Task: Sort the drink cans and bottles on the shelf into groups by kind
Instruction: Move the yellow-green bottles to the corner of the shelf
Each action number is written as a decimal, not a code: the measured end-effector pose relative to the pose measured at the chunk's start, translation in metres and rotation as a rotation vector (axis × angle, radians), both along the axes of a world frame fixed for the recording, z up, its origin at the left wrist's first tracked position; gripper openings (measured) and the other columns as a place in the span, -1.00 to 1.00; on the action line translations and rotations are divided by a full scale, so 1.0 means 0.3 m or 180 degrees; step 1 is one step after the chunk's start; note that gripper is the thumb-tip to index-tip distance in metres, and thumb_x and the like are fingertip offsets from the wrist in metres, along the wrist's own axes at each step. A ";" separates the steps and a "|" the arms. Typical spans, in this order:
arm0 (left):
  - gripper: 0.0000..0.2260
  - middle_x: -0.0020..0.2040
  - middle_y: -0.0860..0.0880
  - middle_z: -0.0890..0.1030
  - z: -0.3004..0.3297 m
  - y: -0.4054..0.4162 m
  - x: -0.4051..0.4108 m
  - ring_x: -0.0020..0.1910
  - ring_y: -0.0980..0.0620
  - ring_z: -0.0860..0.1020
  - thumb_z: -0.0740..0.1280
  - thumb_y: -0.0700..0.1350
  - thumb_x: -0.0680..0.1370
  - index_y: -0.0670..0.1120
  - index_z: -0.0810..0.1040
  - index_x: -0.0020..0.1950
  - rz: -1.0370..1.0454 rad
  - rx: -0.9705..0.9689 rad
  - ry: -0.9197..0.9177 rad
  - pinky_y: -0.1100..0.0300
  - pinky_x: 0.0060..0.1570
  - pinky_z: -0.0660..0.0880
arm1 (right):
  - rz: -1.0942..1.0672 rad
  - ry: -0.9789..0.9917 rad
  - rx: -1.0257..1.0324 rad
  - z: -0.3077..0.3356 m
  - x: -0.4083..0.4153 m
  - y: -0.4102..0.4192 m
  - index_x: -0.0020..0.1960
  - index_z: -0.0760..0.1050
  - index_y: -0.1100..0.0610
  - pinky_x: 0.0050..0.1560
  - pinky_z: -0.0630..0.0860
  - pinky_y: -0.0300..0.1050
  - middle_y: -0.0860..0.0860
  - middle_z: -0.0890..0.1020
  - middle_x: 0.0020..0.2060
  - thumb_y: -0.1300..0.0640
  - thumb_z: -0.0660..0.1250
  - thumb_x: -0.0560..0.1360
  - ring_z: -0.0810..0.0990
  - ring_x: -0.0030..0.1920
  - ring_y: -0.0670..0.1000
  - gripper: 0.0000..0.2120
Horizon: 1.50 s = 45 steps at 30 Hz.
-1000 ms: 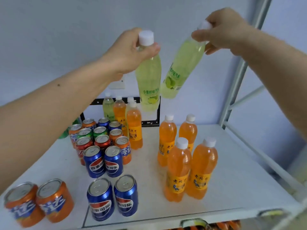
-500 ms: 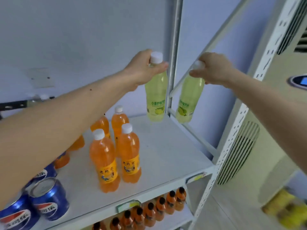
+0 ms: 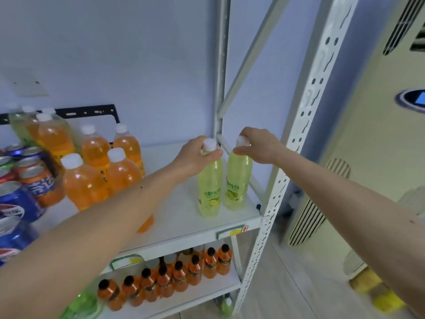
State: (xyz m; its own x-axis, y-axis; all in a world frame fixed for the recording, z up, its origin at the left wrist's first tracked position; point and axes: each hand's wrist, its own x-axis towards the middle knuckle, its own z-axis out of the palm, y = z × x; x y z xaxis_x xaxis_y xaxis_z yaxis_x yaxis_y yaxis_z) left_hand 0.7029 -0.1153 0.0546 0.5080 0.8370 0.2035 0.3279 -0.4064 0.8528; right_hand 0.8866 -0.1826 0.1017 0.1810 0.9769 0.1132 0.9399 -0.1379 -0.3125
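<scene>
Small shop or stockroom corner, staged indoors. White slotted-steel shelving rack (image 3: 305,125) with price-tag holders (image 3: 231,231) clipped to the shelf's front edge. Drinks stocked in bulk: orange bottles (image 3: 96,153) and cans (image 3: 34,178) toward the shelf's left end, more dark-capped orange bottles (image 3: 174,276) in rows on the shelf below. Plain pale wall (image 3: 115,54) behind, floor-standing air conditioner (image 3: 368,157) beside the rack's right post.

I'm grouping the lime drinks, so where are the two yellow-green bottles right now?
In the head view, both yellow-green bottles stand side by side at the shelf's front right corner, beside the white upright post, each held at its cap.
</scene>
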 end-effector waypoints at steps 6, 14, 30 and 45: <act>-0.62 0.09 0.03 0.61 -0.034 0.001 0.018 0.14 0.02 0.55 0.38 0.23 0.37 0.03 0.54 0.05 0.0160 0.0042 0.0066 -0.02 0.22 0.48 | 0.0066 0.0041 -0.0040 -0.004 0.016 0.023 0.20 0.42 0.19 0.00 0.50 0.05 0.12 0.59 0.04 -0.08 0.35 0.50 0.56 0.02 0.15 -0.58; -0.45 0.24 0.11 0.53 -0.093 -0.037 0.006 0.26 0.09 0.47 0.43 0.20 0.42 0.03 0.39 0.33 0.0149 0.0274 0.0509 -0.01 0.26 0.42 | 0.0058 0.0089 -0.0283 -0.011 -0.003 0.022 0.39 0.25 0.12 0.12 0.52 0.10 0.13 0.53 0.15 -0.05 0.28 0.56 0.56 0.05 0.18 -0.51; -0.71 -0.01 0.03 0.67 0.285 -0.060 -0.495 -0.01 0.20 0.61 0.52 -0.04 0.42 -0.09 0.60 0.07 0.0595 0.1071 0.0463 0.58 -0.20 0.38 | 0.0899 -0.0002 0.0880 0.386 -0.473 0.154 0.20 0.52 0.07 0.20 0.47 -0.03 -0.01 0.62 0.11 -0.14 0.40 0.45 0.58 0.13 0.07 -0.58; -0.74 0.12 0.06 0.62 0.403 0.155 -1.774 0.14 0.05 0.55 0.43 0.10 0.47 0.02 0.59 0.09 0.1808 0.1488 0.2520 0.04 0.04 0.52 | 0.1647 -0.0494 0.0668 0.412 -1.549 0.604 0.16 0.53 0.09 0.20 0.50 0.10 0.08 0.59 0.16 -0.13 0.41 0.44 0.56 0.14 0.15 -0.60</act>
